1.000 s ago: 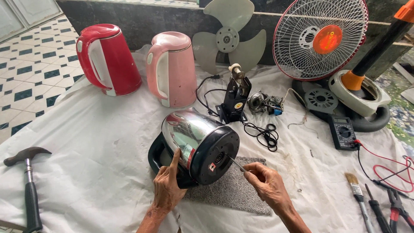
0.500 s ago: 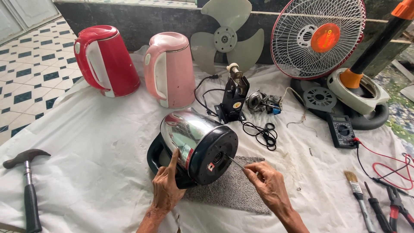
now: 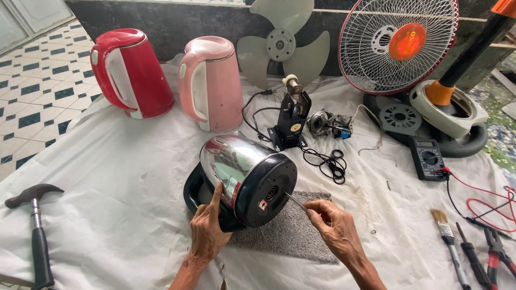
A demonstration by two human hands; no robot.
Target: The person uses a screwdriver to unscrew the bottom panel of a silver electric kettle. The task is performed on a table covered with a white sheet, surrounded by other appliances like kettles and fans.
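Note:
A shiny steel kettle (image 3: 236, 164) with a black base (image 3: 266, 192) lies on its side on a grey mat (image 3: 293, 233). My left hand (image 3: 207, 231) rests against the kettle's side near the black handle, thumb up on the metal. My right hand (image 3: 336, 228) is closed around a screwdriver (image 3: 296, 202) whose thin shaft points at the underside of the base.
A red kettle (image 3: 131, 72) and a pink kettle (image 3: 212, 83) stand at the back. A fan blade (image 3: 282, 43), fan grille (image 3: 398, 43), fan base (image 3: 449, 110), small motor (image 3: 328, 123), multimeter (image 3: 427, 158), brush (image 3: 446, 231), pliers (image 3: 497, 255) and hammer (image 3: 35, 231) lie on the white cloth.

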